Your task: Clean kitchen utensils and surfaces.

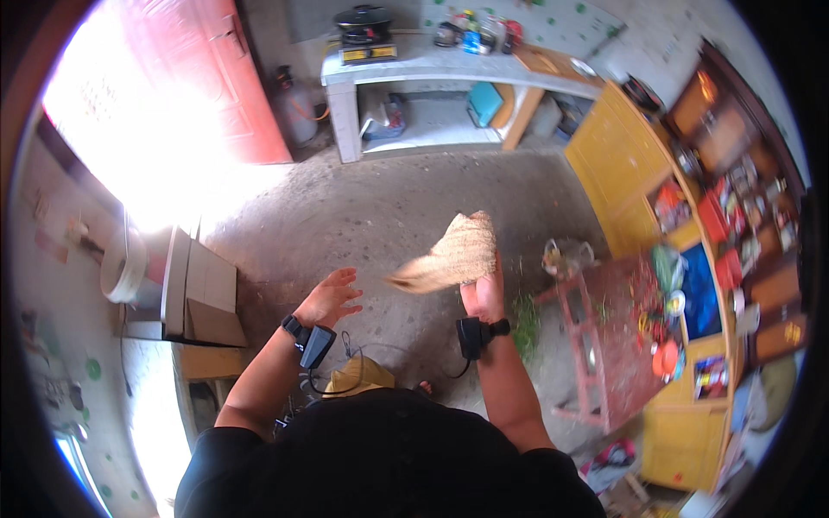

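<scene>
A tan, rough-textured cloth [463,252] hangs over my right hand [484,292], which grips it from below; its left corner is blurred and swings out towards the left. My left hand [330,299] is held to the left of the cloth, apart from it, with fingers spread and nothing in it. Both wrists carry a black strap with a dark box and a cable. Beneath the hands lies the grey concrete floor [388,194]. How my right fingers close on the cloth is partly hidden by it.
Ahead stands a counter [440,68] with a pan on a stove [366,52]. A red table [622,337] bearing peppers, a plastic bag [570,259] and green stalks [526,324] are at right. Yellow cabinets [615,175] stand beyond. A bucket [123,265] is at left.
</scene>
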The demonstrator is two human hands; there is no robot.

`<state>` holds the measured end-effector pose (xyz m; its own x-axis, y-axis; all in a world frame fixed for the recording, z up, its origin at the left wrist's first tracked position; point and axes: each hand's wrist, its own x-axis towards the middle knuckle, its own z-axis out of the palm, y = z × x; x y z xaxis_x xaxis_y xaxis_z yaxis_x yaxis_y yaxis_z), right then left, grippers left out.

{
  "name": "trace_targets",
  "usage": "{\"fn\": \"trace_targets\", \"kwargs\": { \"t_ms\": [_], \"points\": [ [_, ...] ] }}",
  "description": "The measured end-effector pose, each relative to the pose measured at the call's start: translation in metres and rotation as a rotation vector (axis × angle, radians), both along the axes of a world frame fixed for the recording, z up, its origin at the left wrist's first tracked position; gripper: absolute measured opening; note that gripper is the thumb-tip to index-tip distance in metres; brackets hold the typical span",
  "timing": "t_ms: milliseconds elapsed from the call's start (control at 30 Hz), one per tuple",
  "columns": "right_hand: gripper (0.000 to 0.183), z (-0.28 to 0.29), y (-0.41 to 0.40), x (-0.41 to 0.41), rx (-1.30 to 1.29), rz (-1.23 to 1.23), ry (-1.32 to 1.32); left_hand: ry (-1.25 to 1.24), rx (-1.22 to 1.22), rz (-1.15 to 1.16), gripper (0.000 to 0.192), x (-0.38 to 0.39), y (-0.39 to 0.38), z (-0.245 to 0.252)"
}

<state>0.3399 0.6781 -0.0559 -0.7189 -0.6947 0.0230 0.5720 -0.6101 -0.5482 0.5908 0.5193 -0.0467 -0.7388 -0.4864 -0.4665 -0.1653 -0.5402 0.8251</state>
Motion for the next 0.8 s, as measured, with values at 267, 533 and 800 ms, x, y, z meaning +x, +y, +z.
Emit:
{"fn": "trace_targets", "kwargs": {
  "t_ms": [267, 533, 800],
  "points": [
    [0.050, 0.006, -0.167, -0.050, 0.053, 0.211, 0.145, 0.047, 0.129, -0.201, 0.067, -0.125, -0.112, 0.018],
    [0.036, 0.056, -0.285, -0.087, 0.437, 0.074, 0.828, 0.496, 0.344, -0.053, 0.060, -0.226, -0.267, 0.010],
    [0.038, 0.041, -0.330, -0.198, 0.796, 0.378, 0.612, 0.237, 0.135, 0.045, 0.042, -0.300, -0.345, 0.032]
  ]
}}
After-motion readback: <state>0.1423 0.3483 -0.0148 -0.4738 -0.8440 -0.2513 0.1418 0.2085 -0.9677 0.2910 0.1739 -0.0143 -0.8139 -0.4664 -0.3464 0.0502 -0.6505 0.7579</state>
